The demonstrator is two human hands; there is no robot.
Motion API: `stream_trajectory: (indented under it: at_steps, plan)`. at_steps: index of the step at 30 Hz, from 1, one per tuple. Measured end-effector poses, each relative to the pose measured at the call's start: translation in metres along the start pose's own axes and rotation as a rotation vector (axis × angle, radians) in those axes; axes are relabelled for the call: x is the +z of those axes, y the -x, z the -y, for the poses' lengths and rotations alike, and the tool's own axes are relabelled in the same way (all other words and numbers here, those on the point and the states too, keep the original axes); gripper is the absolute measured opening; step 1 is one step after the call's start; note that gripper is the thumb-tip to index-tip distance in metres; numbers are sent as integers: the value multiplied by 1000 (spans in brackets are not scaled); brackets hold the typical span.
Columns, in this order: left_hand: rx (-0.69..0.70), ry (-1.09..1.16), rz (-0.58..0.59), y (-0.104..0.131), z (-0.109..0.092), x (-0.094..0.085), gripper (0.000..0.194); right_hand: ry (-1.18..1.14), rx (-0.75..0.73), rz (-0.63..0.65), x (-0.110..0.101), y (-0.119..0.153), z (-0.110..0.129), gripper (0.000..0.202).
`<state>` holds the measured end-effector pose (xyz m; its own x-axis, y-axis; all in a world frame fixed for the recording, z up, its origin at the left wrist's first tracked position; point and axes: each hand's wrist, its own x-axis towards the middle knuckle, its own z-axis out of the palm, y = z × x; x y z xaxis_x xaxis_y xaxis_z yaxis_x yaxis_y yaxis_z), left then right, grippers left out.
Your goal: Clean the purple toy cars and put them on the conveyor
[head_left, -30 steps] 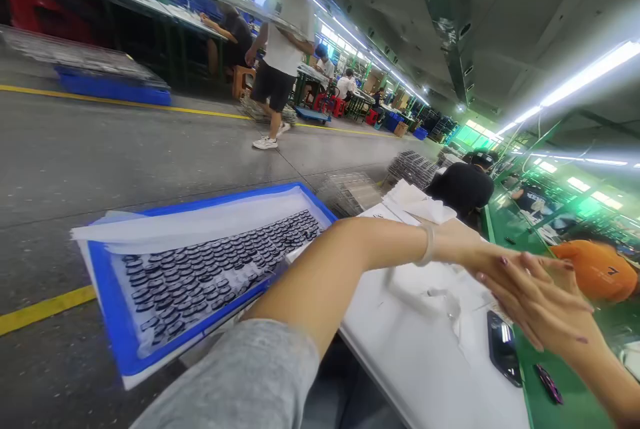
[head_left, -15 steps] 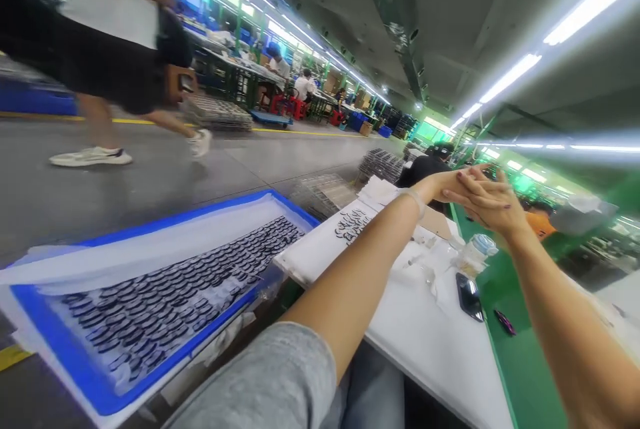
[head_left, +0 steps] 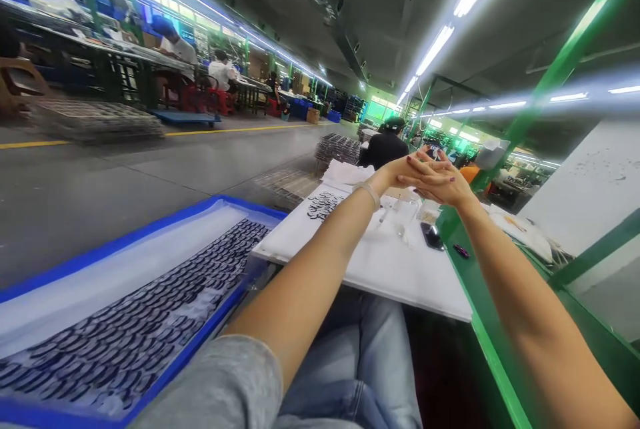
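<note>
Both arms reach forward over the white table. My left hand, with a pale band at the wrist, meets my right hand above the table's far part. Their fingers are stretched out and interlaced, some tips with dark nail polish, and no object shows in either hand. Small black curved pieces lie on the table left of the hands. A dark phone rests by the right edge, below my right hand. Clear plastic bits are under the hands.
A blue-rimmed tray at the left holds rows of black curved pieces on white sheeting. A purple object lies on the green surface to the right. A person in black sits beyond the table; stacked racks stand nearby.
The view has turned right, and more of the lap and the right side shows. The walking person at the left has gone out of view. My hands stay interlaced.
</note>
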<state>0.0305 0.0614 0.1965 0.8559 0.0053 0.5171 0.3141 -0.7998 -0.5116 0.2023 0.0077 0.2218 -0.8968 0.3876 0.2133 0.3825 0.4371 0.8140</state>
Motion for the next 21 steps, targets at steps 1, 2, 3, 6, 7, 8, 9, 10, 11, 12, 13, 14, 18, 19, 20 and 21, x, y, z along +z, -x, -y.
stream_trajectory:
  at_steps: [1,2,3,6,7,8,9,10,11,12,13,14,18,19,20,21]
  plan:
    - [-4,4,-9,0,-3,-7,50,-5,8,5,-10,0,2,50]
    - [-9,4,-18,0,-7,-14,50,-5,15,8,-19,1,5,50]
    - [-17,-4,-23,0,-11,-22,49,0,20,7,-30,1,9,50]
    - [-21,-47,-35,2,-26,-49,49,17,27,-16,-62,0,19,39]
    - [-22,-70,-52,3,-32,-59,52,15,30,-20,-73,0,22,33]
    - [4,-87,-63,5,-37,-69,53,15,33,-16,-83,-1,24,36]
    - [14,-89,-69,6,-43,-79,53,21,37,-7,-94,-2,27,51]
    - [18,-90,-75,8,-49,-90,53,36,35,-4,-103,-3,30,64]
    - [18,-97,-76,11,-54,-100,55,61,24,-15,-113,-5,33,69]
    - [12,-115,-77,14,-59,-110,57,92,3,-41,-123,-6,37,68]
    - [5,-144,-80,18,-64,-120,61,123,-25,-81,-132,-8,41,64]
    - [-3,-178,-80,23,-69,-129,65,151,-59,-130,-141,-10,45,61]
    - [-26,-247,-112,41,-84,-157,78,227,-124,-222,-165,-16,57,46]
    - [-36,-232,-137,44,-88,-161,80,237,-84,-165,-165,-17,55,42]
    - [-60,-208,-173,46,-92,-166,80,238,-8,-74,-162,-17,50,40]
    - [-93,-186,-212,47,-97,-170,79,238,81,33,-155,-17,42,41]
